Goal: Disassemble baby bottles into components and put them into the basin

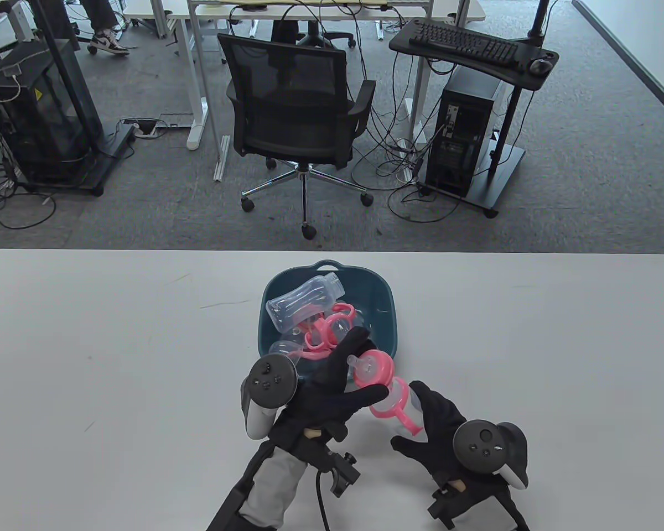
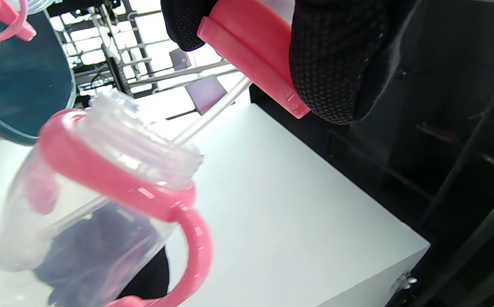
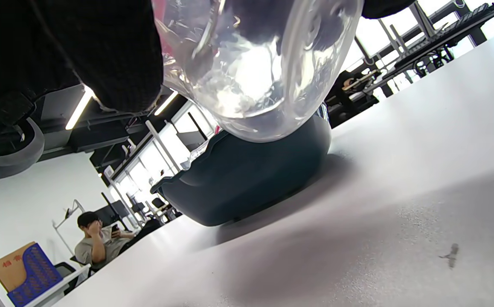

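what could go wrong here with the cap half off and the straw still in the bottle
1. The left hand pinches the pink cap while its straw still reaches into the bottle; a sideways pull could bend the straw or jerk the bottle.
2. The right hand holds the bottle tilted above the table, outside the basin; if it slips, it lands on the table instead.

Grey carpet, black office chair (image 1: 296,105) — desks, cables behind.

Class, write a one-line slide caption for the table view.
Left hand lifts the pink cap off the bottle held by the right hand.
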### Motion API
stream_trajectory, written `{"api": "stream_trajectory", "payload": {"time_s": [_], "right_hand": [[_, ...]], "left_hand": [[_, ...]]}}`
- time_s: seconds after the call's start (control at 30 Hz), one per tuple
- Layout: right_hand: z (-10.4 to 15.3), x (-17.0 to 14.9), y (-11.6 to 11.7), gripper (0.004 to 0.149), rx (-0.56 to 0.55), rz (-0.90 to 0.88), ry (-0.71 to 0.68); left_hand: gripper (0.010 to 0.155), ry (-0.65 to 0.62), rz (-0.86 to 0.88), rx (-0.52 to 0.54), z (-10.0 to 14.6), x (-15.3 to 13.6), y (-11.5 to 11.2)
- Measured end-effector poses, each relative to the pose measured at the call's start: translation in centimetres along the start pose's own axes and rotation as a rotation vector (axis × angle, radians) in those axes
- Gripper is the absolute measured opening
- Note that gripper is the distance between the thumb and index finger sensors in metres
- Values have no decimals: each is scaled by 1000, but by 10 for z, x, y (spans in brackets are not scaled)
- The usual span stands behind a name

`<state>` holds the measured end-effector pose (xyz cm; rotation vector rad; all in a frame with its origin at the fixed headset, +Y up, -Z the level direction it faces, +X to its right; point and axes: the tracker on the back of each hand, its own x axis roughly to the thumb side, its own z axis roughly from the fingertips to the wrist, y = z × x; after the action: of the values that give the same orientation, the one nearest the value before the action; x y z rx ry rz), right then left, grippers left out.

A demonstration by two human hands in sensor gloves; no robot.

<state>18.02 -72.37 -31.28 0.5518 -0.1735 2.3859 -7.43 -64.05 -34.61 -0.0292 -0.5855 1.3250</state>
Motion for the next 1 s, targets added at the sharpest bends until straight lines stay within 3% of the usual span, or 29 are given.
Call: {"api": "stream_trajectory", "payload": {"time_s": [0.37,0.57,0.77,1.0], "right_hand": [[0,-1,1,93,15,6,4],[-1,-1,2,93,19,-1,6],[-1,0,3,93,26,-1,3],[-1,-1,3,93,30,-7,9]], "left_hand": [[85,-75,-15,35,2,24,5],[85,-84,-90,35,-7,54,12],[84,-97,-128,65,-18,83,29],[84,-45,-135,144,-31,85,54]]}}
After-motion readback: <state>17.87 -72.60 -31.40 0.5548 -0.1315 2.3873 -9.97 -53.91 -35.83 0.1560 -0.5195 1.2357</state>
